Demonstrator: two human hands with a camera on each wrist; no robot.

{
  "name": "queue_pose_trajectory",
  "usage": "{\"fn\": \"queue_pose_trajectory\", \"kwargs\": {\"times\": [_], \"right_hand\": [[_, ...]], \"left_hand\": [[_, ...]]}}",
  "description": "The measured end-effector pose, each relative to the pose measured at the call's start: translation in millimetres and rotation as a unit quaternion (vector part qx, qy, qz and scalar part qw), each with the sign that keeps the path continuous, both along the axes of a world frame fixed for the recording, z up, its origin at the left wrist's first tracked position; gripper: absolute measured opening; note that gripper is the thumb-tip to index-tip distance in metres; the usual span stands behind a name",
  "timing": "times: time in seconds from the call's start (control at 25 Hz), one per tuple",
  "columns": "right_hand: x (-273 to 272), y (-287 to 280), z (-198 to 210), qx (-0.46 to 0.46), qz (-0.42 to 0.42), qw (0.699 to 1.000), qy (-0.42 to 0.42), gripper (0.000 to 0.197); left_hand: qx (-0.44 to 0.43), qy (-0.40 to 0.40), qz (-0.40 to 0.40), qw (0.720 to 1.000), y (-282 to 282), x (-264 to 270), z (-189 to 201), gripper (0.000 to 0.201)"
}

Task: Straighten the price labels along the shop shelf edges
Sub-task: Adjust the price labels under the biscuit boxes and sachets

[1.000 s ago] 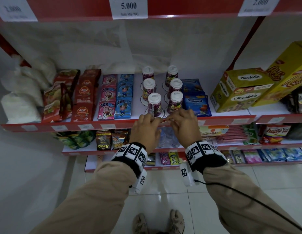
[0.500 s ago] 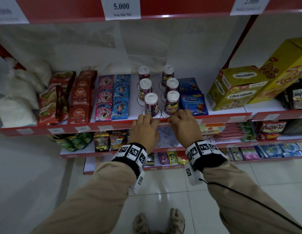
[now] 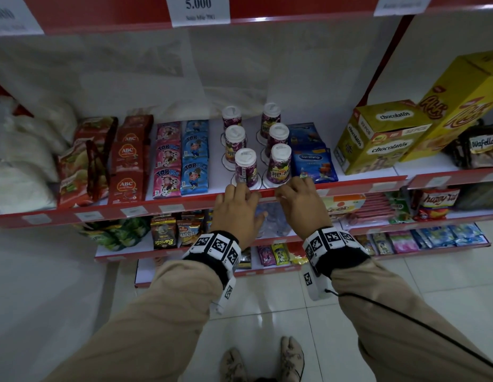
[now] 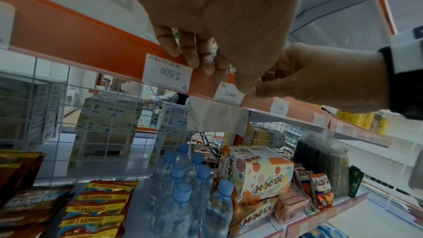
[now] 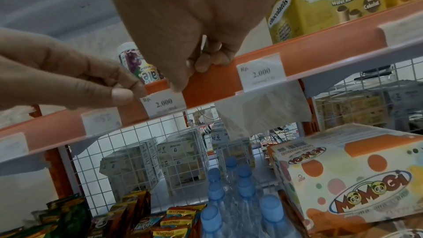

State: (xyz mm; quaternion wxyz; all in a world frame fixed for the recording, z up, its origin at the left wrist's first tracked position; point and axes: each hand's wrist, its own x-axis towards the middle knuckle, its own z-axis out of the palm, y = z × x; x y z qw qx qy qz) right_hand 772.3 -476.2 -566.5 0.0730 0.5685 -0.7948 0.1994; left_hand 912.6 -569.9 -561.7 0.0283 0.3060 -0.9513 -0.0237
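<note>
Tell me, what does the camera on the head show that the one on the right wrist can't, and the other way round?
Only the head view shows both sleeves, the tiled floor and the big 5.000 sign overhead. Only the right wrist view lets you read the 2.000 label between the thumbs, and shows the Momogi box and water bottles below. Both show the left hand, the right hand, the red shelf edge and the chocolatos box.

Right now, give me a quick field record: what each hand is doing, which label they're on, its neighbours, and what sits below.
left hand: pinching left end of label
right hand: thumb on label's top right corner, fingers over shelf lip
label in hand: white paper "Rp. 2.000" price label, looks slightly tilted
strip: orange plastic shelf edge
left neighbour: white "1.500" label, upside down
right neighbour: second white "2.000" label
below: blue-capped clear water bottles
</note>
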Motion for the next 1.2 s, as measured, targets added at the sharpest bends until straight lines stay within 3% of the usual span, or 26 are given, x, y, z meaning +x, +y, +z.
{"fn": "queue_pose_trajectory", "kwargs": {"times": [0.2, 0.44, 0.76, 1.0, 1.2], "right_hand": [[1, 0, -4, -0.001, -0.006, 1.000, 0.006, 0.011], [3, 0, -4, -0.010, -0.021, 1.000, -0.002, 0.018], [27, -10, 7, 0.034, 0.002, 0.999, -0.006, 0.027], [42, -23, 8, 0.040, 0.042, 0.998, -0.010, 0.030], [54, -28, 5, 0.076, 0.023, 0.997, -0.006, 0.034]], "left_hand": [[0.001, -0.002, -0.013, 1.000, -2, 3, 1, 0.041], [0.039, 0.040, -0.023, 0.998, -8, 7, 4, 0.028], [0.049, 0.024, -0.027, 0.998, -13, 22, 15, 0.034], [0.020, 0.013, 0.063, 0.998, -10, 64, 8, 0.052], [0.002, -0.039, 0.080, 0.996, -10, 71, 4, 0.067]]}}
